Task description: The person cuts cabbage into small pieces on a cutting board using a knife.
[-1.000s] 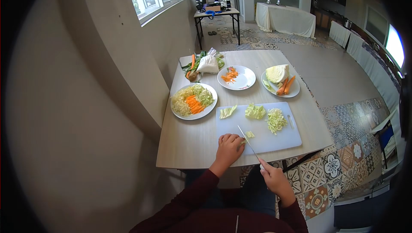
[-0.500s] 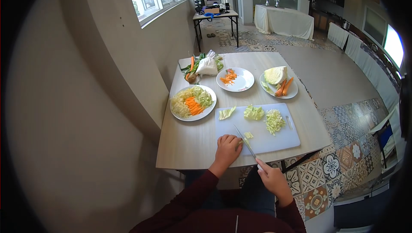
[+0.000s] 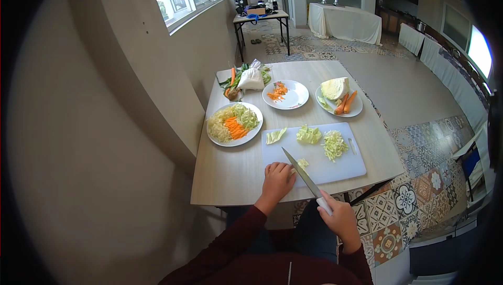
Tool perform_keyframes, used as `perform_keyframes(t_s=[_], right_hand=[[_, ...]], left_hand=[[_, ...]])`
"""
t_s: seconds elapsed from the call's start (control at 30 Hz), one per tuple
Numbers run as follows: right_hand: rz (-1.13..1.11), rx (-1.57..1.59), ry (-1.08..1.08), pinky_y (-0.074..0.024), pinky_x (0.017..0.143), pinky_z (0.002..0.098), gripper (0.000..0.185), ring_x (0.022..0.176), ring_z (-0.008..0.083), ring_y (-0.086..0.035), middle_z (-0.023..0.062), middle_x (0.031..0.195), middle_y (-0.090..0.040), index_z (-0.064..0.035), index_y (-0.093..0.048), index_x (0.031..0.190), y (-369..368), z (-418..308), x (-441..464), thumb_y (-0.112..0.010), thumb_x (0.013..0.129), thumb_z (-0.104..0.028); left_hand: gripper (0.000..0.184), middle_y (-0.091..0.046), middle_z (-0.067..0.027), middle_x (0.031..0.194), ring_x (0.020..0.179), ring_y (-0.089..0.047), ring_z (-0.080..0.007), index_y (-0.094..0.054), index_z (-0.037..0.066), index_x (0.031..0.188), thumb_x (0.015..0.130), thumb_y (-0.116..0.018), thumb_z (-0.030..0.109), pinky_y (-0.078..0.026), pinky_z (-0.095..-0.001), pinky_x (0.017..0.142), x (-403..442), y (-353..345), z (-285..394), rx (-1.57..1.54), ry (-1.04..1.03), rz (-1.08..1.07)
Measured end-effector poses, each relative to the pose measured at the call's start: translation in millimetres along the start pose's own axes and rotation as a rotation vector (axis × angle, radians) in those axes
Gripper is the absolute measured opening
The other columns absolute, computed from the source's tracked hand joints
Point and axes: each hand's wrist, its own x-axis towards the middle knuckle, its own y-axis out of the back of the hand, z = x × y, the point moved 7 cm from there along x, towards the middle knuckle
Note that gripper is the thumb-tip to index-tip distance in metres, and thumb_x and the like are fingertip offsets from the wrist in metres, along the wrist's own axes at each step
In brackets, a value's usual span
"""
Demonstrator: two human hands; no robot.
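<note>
A kitchen knife (image 3: 305, 175) is in my right hand (image 3: 339, 219), its fingers closed round the white handle. The blade slants up and left over the white cutting board (image 3: 343, 174). My left hand (image 3: 279, 181) rests at the board's near left edge, fingers curled down on a piece of cabbage mostly hidden beneath them. Beside the blade lie a few cut cabbage bits (image 3: 303, 163). Farther back on the board are a flat cabbage leaf piece (image 3: 275, 136), a cabbage chunk (image 3: 309, 134) and a heap of chopped cabbage (image 3: 335, 145).
Behind the board stand a plate of shredded vegetables (image 3: 234, 124), a plate with carrot scraps (image 3: 296, 96) and a plate (image 3: 358, 108) with a cabbage wedge (image 3: 334, 89) and carrots (image 3: 346, 104). A white-filled plastic bag (image 3: 251, 79) sits near greens. A wall (image 3: 126, 127) rises at left.
My right hand has shifted slightly right and down. The knife has turned, so more of its blade's flat side shows. My left hand stays on the cabbage piece.
</note>
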Motion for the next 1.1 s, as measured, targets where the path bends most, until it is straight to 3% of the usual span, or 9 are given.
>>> perform_keyframes(t_s=[0.37, 0.53, 0.63, 0.73, 0.83, 0.87, 0.97, 1.0, 1.1], right_hand=[[0.104, -0.053, -0.001, -0.0545, 0.069, 0.0454, 0.049, 0.077, 0.0371, -0.068, 0.0179, 0.087, -0.071, -0.0137, -0.068, 0.128, -1, 12, -5, -0.075, 0.082, -0.028], [0.165, -0.019, -0.011, -0.0552, 0.072, 0.0428, 0.049, 0.08, 0.0365, -0.07, 0.0194, 0.09, -0.072, -0.0147, -0.07, 0.126, 1, 15, -9, -0.077, 0.079, -0.026], [0.134, -0.062, -0.034, -0.0555, 0.072, 0.0425, 0.049, 0.08, 0.0357, -0.07, 0.018, 0.091, -0.072, -0.0165, -0.07, 0.126, 2, 18, -10, -0.077, 0.078, -0.026], [0.131, -0.104, -0.025, -0.056, 0.072, 0.0419, 0.05, 0.08, 0.0342, -0.07, 0.0161, 0.092, -0.073, -0.0188, -0.07, 0.126, 0, 19, -10, -0.078, 0.077, -0.026], [0.139, -0.145, -0.006, -0.0563, 0.072, 0.0415, 0.051, 0.08, 0.0329, -0.07, 0.0142, 0.091, -0.073, -0.0201, -0.07, 0.126, -4, 23, -6, -0.078, 0.076, -0.027], [0.147, -0.165, 0.009, -0.056, 0.07, 0.0419, 0.05, 0.079, 0.0323, -0.07, 0.0129, 0.089, -0.072, -0.021, -0.07, 0.127, -5, 24, -3, -0.078, 0.077, -0.028], [0.166, -0.208, 0.056, -0.0553, 0.067, 0.0429, 0.05, 0.077, 0.0311, -0.069, 0.0102, 0.083, -0.071, -0.0231, -0.069, 0.127, -8, 29, -1, -0.077, 0.079, -0.03], [0.166, -0.21, 0.058, -0.0553, 0.067, 0.043, 0.05, 0.077, 0.0311, -0.069, 0.0101, 0.083, -0.07, -0.0231, -0.069, 0.127, -9, 31, -2, -0.077, 0.078, -0.03], [0.177, -0.185, 0.055, -0.0552, 0.067, 0.0435, 0.05, 0.076, 0.0322, -0.069, 0.0107, 0.083, -0.071, -0.0227, -0.07, 0.126, -11, 35, -6, -0.078, 0.077, -0.03]], left_hand=[[0.022, -0.067, -0.0074, 0.105, 0.107, -0.057, -0.0283, -0.069, 0.009, 0.109, 0.087, -0.067, 0.012, -0.04, -0.0425, 0.096, 6, 10, -11, -0.158, 0.139, 0.075], [0.029, -0.066, -0.0049, 0.109, 0.106, -0.057, -0.0271, -0.07, 0.012, 0.106, 0.082, -0.08, 0.024, -0.04, -0.0414, 0.096, 26, 24, 3, -0.11, 0.04, 0.098], [0.036, -0.066, -0.0043, 0.11, 0.109, -0.057, -0.0269, -0.071, 0.014, 0.11, 0.079, -0.082, 0.029, -0.04, -0.0421, 0.098, 46, 27, 15, -0.124, -0.046, 0.021], [0.044, -0.067, -0.0036, 0.11, 0.111, -0.057, -0.0272, -0.072, 0.015, 0.113, 0.076, -0.084, 0.035, -0.039, -0.0432, 0.099, 59, 16, 30, -0.133, -0.214, -0.199], [0.047, -0.068, -0.0022, 0.107, 0.11, -0.057, -0.0264, -0.074, 0.014, 0.108, 0.073, -0.085, 0.043, -0.038, -0.0431, 0.099, 66, 0, 36, -0.078, -0.239, -0.384], [0.033, -0.069, -0.0008, 0.1, 0.109, -0.058, -0.0253, -0.078, 0.014, 0.097, 0.076, -0.082, 0.039, -0.039, -0.0432, 0.097, 68, -5, 35, -0.082, -0.228, -0.388], [0.021, -0.07, 0.0001, 0.09, 0.108, -0.059, -0.0247, -0.078, 0.015, 0.087, 0.078, -0.08, 0.034, -0.04, -0.0428, 0.092, 75, -32, 18, -0.05, -0.131, -0.663], [0.01, -0.07, -0.0008, 0.083, 0.102, -0.062, -0.0238, -0.078, 0.016, 0.08, 0.079, -0.076, 0.026, -0.041, -0.0429, 0.088, 77, -30, 22, -0.085, -0.18, -0.581], [0.008, -0.072, -0.0021, 0.087, 0.098, -0.065, -0.0248, -0.078, 0.015, 0.083, 0.083, -0.071, 0.019, -0.044, -0.0419, 0.089, 83, -45, 13, -0.109, -0.15, -0.694]])
